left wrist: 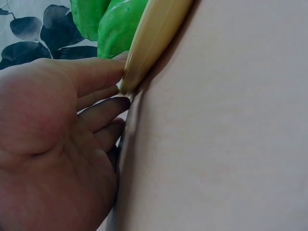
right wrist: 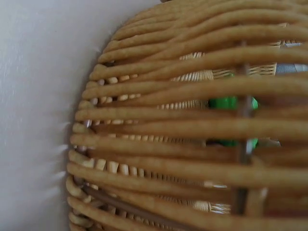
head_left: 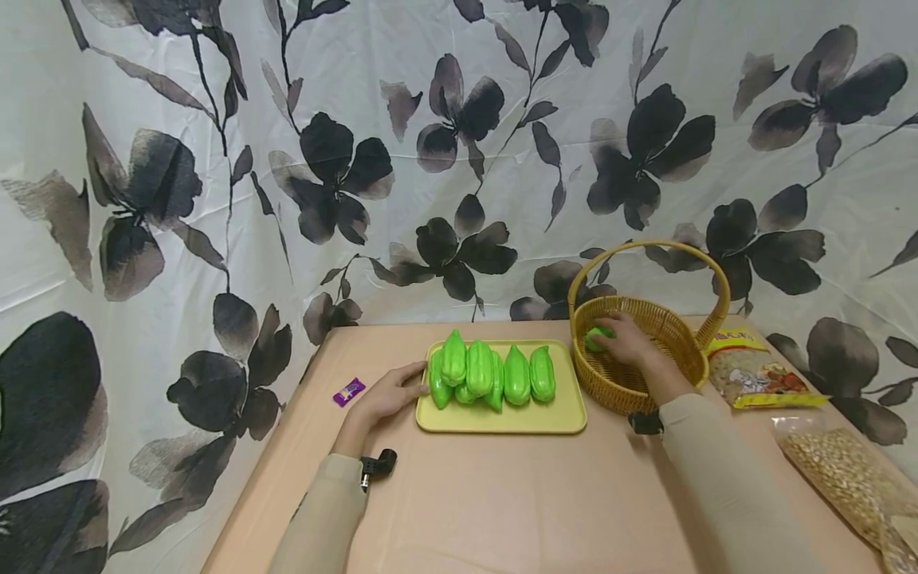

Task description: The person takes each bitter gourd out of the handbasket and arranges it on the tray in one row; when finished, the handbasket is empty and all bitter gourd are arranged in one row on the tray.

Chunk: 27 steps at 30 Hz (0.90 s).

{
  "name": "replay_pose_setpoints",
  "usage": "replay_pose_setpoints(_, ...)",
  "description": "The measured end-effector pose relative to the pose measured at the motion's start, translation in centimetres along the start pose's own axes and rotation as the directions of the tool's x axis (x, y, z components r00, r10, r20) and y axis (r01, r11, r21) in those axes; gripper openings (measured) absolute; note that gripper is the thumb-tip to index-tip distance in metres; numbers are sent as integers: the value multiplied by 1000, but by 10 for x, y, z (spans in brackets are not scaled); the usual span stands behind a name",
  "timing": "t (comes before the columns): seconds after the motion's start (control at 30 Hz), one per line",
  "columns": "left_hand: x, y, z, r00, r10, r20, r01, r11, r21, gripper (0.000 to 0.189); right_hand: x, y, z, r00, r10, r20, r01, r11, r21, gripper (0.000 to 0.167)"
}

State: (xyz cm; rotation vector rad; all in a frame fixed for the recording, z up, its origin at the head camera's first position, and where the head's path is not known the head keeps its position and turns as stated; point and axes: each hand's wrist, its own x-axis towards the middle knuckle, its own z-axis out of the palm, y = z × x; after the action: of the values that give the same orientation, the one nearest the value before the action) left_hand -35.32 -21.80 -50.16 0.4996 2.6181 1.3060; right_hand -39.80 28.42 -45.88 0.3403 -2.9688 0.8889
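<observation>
A yellow tray (head_left: 502, 424) lies on the table with several glossy green ridged fruits (head_left: 517, 376) on it, some stacked at its left side. My left hand (head_left: 390, 395) pinches the tray's left rim; in the left wrist view, that hand (left wrist: 53, 120) has its thumb over the edge and fingers at the side and below. Inside the wicker basket (head_left: 610, 391), my right hand (head_left: 631, 343) holds another green ridged fruit (head_left: 597, 338). The right wrist view is mostly filled by the basket's weave (right wrist: 168, 130), with bits of green showing through; the fingers are largely hidden there.
Left of the tray lies a small purple wrapped candy (head_left: 348, 391). Right of the basket, a yellow-labelled food bag (head_left: 760, 371) and a clear bag of pale grains or beans (head_left: 839, 470) lie on the table (head_left: 502, 502). The basket's tall handle (head_left: 723, 287) arches above it.
</observation>
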Motion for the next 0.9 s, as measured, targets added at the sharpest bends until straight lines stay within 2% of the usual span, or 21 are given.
replay_pose_setpoints(0.3, 0, 1, 0, 1000, 12, -8, -12, 1000, -11, 65, -2, 1, -5, 994, 86, -66, -77, 989, 129, 41)
replay_pose_setpoints(0.5, -2, 3, 0, 1000, 4, 0, -4, 1000, -4, 65, -1, -1, -7, 975, 70, -213, -31, 983, 182, 30)
replay_pose_setpoints(0.57, -2, 2, 1, 1000, 6, 0, -6, 1000, -3, 66, -1, -1, -7, 969, 65, -240, -20, 983, 185, 29)
replay_pose_setpoints(0.8, 0, 1, 1, 1000, 12, -4, -12, 1000, -2, 66, -1, -2, -9, 958, 145, -247, -78, 962, 263, 45)
replay_pose_setpoints(0.9, 0, 1, 1, 1000, 11, -6, -11, 1000, 1, 66, -3, -3, -9, 954, 143, -265, -73, 963, 259, 46)
